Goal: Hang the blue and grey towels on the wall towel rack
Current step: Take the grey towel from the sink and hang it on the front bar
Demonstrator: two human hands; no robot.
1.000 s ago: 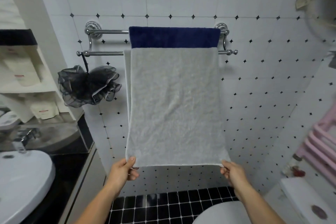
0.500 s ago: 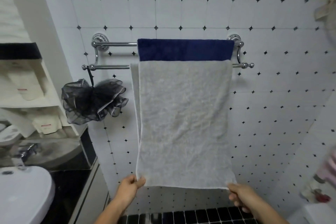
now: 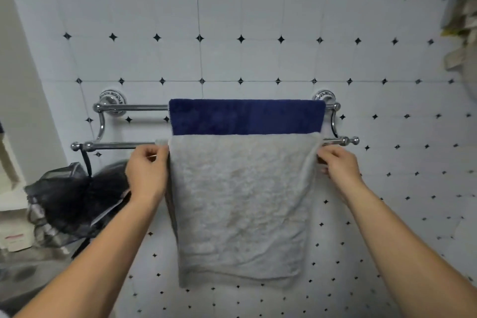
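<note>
The grey towel point(image 3: 240, 204) hangs over the front bar of the chrome wall towel rack point(image 3: 124, 145), filling the centre of the view, with the blue towel point(image 3: 246, 117) draped over the rear bar at 12 o'clock from it. The left hand point(image 3: 147, 170), at 9 o'clock of the grey towel, pinches its upper left edge beside the front bar. The right hand point(image 3: 339, 162), at 3 o'clock, grips the upper right edge. A black mesh bath pouf point(image 3: 74, 204) hangs from the front bar's left end, at 8 o'clock.
</note>
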